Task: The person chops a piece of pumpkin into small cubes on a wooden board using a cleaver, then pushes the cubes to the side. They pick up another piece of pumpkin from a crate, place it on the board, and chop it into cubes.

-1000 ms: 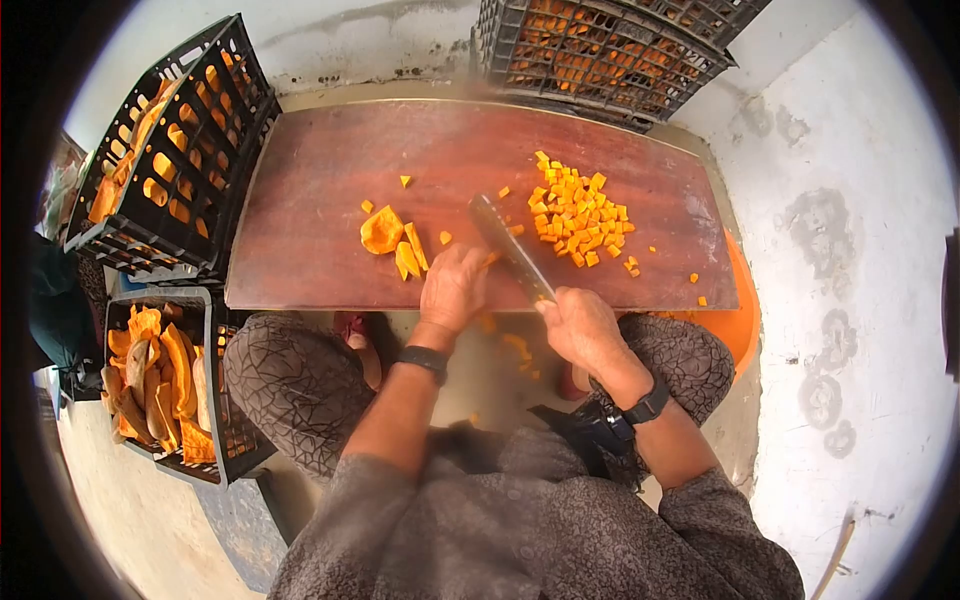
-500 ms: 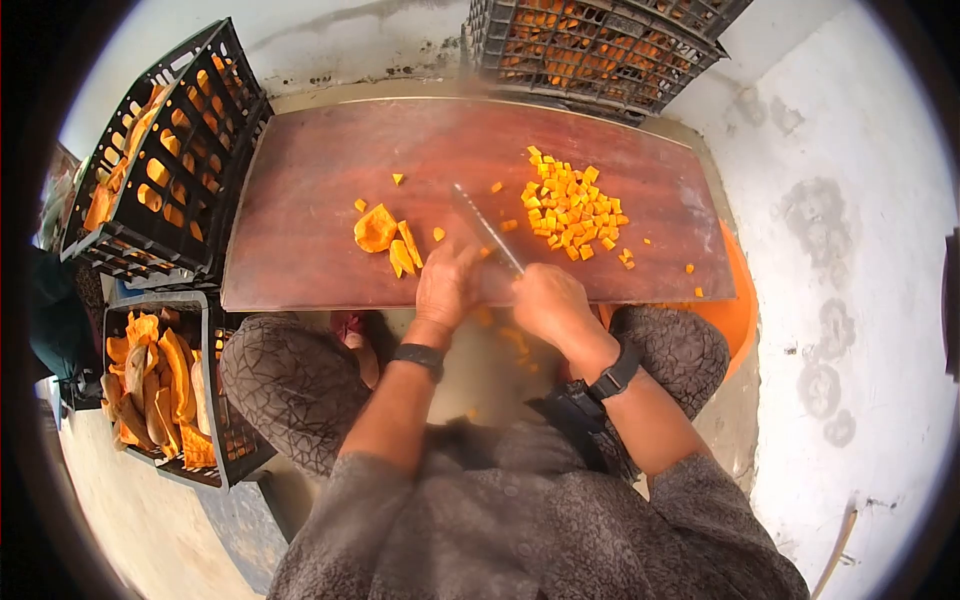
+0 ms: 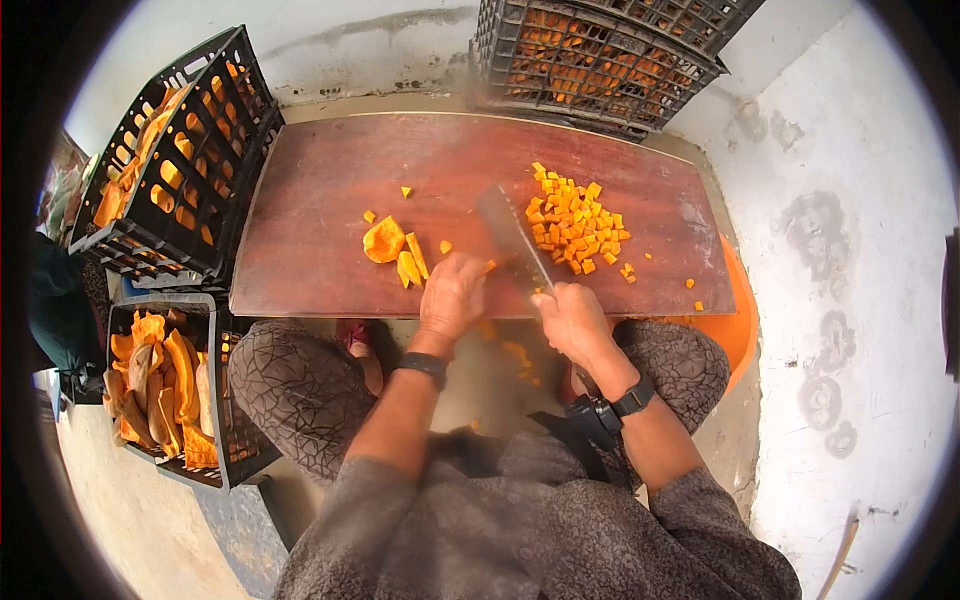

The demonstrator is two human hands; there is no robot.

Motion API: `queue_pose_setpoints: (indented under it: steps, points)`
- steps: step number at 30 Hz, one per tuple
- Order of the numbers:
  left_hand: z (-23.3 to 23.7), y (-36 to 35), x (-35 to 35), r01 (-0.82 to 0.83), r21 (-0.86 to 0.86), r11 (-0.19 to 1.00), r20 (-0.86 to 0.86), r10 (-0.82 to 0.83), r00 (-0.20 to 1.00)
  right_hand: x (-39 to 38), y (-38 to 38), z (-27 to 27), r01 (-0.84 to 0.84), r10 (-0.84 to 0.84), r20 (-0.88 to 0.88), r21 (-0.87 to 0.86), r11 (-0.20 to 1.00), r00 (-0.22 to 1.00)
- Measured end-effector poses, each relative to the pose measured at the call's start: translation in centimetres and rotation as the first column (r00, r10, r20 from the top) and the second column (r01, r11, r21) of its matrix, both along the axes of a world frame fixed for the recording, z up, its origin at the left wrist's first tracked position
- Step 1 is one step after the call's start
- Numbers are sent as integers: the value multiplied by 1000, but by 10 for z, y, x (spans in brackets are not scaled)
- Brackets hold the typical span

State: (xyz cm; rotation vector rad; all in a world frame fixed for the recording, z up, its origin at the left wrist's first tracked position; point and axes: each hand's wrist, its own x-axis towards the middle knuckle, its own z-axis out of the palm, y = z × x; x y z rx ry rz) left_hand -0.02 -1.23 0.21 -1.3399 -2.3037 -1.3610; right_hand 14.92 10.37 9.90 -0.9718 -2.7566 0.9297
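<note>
My right hand (image 3: 575, 322) is closed round the handle of a knife (image 3: 517, 238), whose broad blade points up and left over the board (image 3: 330, 160). Close to the blade's left side, my left hand (image 3: 453, 294) has its fingers curled at the board's near edge; whatever they hold is hidden. Left of that hand lie a hollow orange chunk (image 3: 383, 241) and slices (image 3: 409, 266), with a few small bits around them. A pile of orange cubes (image 3: 580, 225) rests to the right of the blade.
Black crates of orange pieces stand at the left (image 3: 205, 150), lower left (image 3: 222, 400) and beyond the board (image 3: 600, 60). An orange tub (image 3: 740, 320) shows under the board's right end. A white wall (image 3: 860, 250) rises at the right.
The knife and my right hand have shifted right, and more of the blade's flat side shows. The whole view has moved slightly, with the board lower in it.
</note>
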Motion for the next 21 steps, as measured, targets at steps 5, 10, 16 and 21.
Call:
queue_pose_setpoints:
  steps: [5,10,16,21]
  points:
    - [2,0,0,16,10,1000,-11,-16,1000,5,-17,23,-47,34,118,104,993,992]
    - [0,0,-1,23,7,1000,-23,-23,999,7,-19,23,-58,47,139,75,996,989]
    - [-1,2,-1,25,-21,999,28,-24,999,5,-18,30,-70,63,163,37,997,985]
    - [-1,3,-2,37,-31,999,16,-36,999,-3,-16,30,-97,96,210,-6,995,973]
